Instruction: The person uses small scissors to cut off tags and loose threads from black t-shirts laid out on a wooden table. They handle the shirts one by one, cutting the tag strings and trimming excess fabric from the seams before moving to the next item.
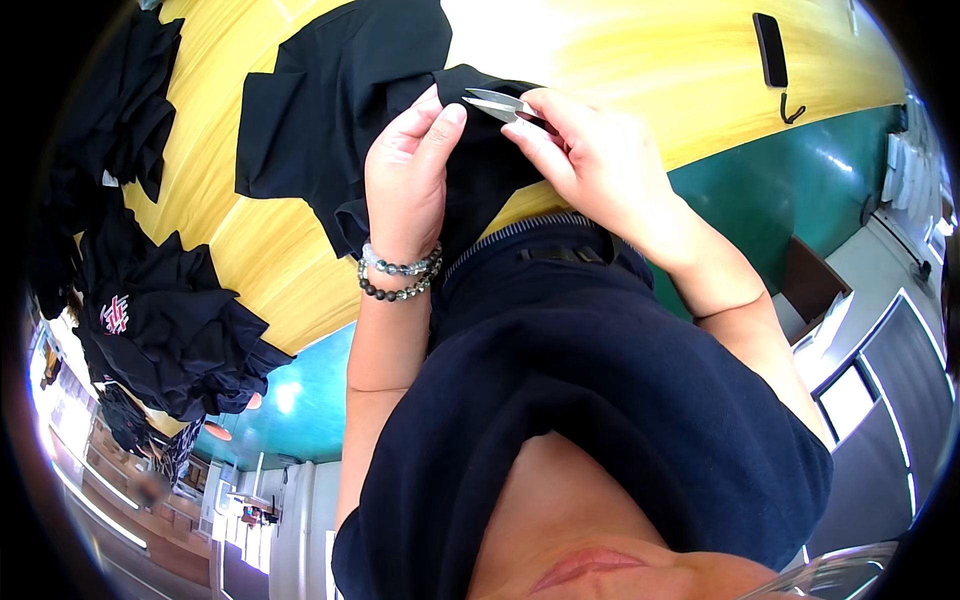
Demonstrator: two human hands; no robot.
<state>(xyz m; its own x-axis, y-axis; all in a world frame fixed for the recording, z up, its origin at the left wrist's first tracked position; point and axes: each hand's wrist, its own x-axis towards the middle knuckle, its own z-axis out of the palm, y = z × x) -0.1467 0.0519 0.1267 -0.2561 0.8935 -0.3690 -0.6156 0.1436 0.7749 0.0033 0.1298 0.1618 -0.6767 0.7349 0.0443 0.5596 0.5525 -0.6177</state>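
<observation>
A black garment (330,135) lies partly spread on the yellow wood-grain table (637,67), its near part drawn up in front of me. My left hand (412,165) pinches an edge of this cloth between thumb and fingers. Beaded bracelets (397,277) circle that wrist. In my right hand (592,150) are small metal thread snips (499,105), their pointed blades a little apart and aimed left at the pinched cloth. The blade tips sit close to my left thumb; whether they touch the fabric I cannot tell.
A phone (770,51) with a wrist strap lies at the right. Dark garments are heaped at the left (120,97), and a nearer pile (172,330) bears a red and white print. The table's front edge meets my waist. Another person (150,484) is blurred at lower left.
</observation>
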